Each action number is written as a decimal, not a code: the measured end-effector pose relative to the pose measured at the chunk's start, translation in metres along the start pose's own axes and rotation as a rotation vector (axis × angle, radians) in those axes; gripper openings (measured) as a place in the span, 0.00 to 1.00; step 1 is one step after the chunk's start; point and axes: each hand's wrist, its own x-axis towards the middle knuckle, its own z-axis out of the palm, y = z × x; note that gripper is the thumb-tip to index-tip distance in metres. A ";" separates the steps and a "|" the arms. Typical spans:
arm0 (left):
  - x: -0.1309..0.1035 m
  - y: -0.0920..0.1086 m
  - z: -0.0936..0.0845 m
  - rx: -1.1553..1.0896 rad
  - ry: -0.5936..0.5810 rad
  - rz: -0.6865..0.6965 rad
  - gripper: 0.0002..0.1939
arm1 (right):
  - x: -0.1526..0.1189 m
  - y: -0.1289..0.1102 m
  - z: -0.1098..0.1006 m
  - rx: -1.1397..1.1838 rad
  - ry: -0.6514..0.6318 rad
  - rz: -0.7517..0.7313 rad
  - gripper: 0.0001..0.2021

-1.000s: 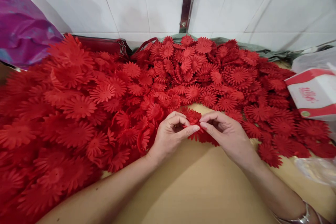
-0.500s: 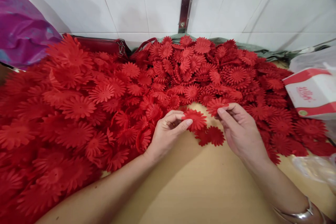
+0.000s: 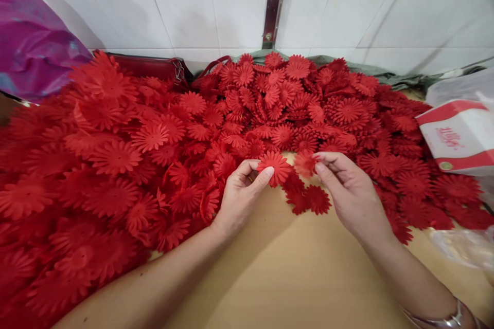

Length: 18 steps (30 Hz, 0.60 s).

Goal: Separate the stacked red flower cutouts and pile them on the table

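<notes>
Between thumb and fingers, my left hand (image 3: 245, 190) pinches a red fabric flower piece (image 3: 278, 169) with many narrow petals, its face tilted toward me. To the right, my right hand (image 3: 349, 190) grips another red flower piece (image 3: 304, 163) by its edge; that piece is blurred. A small gap separates the two held pieces. Below them, a few darker red flower pieces (image 3: 317, 199) lie on the tan tabletop (image 3: 285, 272). A large heap of similar red flowers (image 3: 116, 157) spreads to the left, behind and to the right of my hands.
Behind the heap stands a white tiled wall (image 3: 177, 5) with a metal strip (image 3: 273, 5). A dark red bag (image 3: 150, 66) rests at the back left, near purple plastic (image 3: 34, 36). On the right are a white-and-red box (image 3: 459, 136) and clear plastic (image 3: 459, 247).
My left hand has shifted slightly left and turned its flower piece more upright. The piece in my right hand has swung lower and left, closer to the left one.
</notes>
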 end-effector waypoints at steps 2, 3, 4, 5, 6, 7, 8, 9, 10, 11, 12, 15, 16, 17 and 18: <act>0.000 0.001 0.000 0.012 -0.014 0.004 0.13 | -0.001 -0.006 0.000 -0.129 0.007 -0.113 0.11; 0.000 0.001 0.000 0.024 -0.025 0.012 0.13 | -0.002 -0.008 0.001 -0.167 0.014 -0.177 0.12; 0.000 0.002 -0.001 0.040 -0.036 0.023 0.13 | -0.003 -0.010 0.002 -0.182 0.010 -0.236 0.13; 0.000 0.002 -0.001 0.057 -0.050 0.040 0.12 | -0.004 -0.011 0.003 -0.181 -0.006 -0.287 0.14; 0.001 0.003 -0.001 0.074 -0.063 0.057 0.12 | -0.005 -0.012 0.005 -0.174 -0.032 -0.325 0.14; 0.001 0.003 -0.002 0.090 -0.075 0.071 0.12 | -0.006 -0.012 0.007 -0.173 -0.063 -0.352 0.15; 0.001 0.003 -0.002 0.105 -0.089 0.076 0.11 | -0.008 -0.013 0.009 -0.178 -0.091 -0.370 0.15; 0.000 0.003 -0.003 0.118 -0.104 0.074 0.10 | -0.009 -0.013 0.011 -0.185 -0.113 -0.378 0.14; 0.000 0.003 -0.003 0.131 -0.121 0.068 0.10 | -0.010 -0.013 0.013 -0.191 -0.129 -0.375 0.13; -0.001 0.003 -0.003 0.145 -0.139 0.059 0.09 | -0.012 -0.013 0.014 -0.188 -0.140 -0.361 0.11; -0.001 0.004 -0.003 0.160 -0.157 0.051 0.08 | -0.012 -0.012 0.016 -0.174 -0.148 -0.343 0.09; -0.003 0.005 -0.002 0.165 -0.195 0.039 0.07 | -0.012 -0.009 0.017 -0.091 -0.164 -0.277 0.04; -0.004 0.005 -0.002 0.158 -0.205 0.030 0.07 | -0.012 -0.007 0.016 -0.062 -0.170 -0.252 0.03; -0.004 0.005 -0.001 0.154 -0.214 0.019 0.07 | -0.011 -0.006 0.016 -0.030 -0.175 -0.223 0.03; -0.004 0.005 -0.001 0.155 -0.221 0.010 0.06 | -0.010 -0.004 0.015 0.003 -0.181 -0.188 0.03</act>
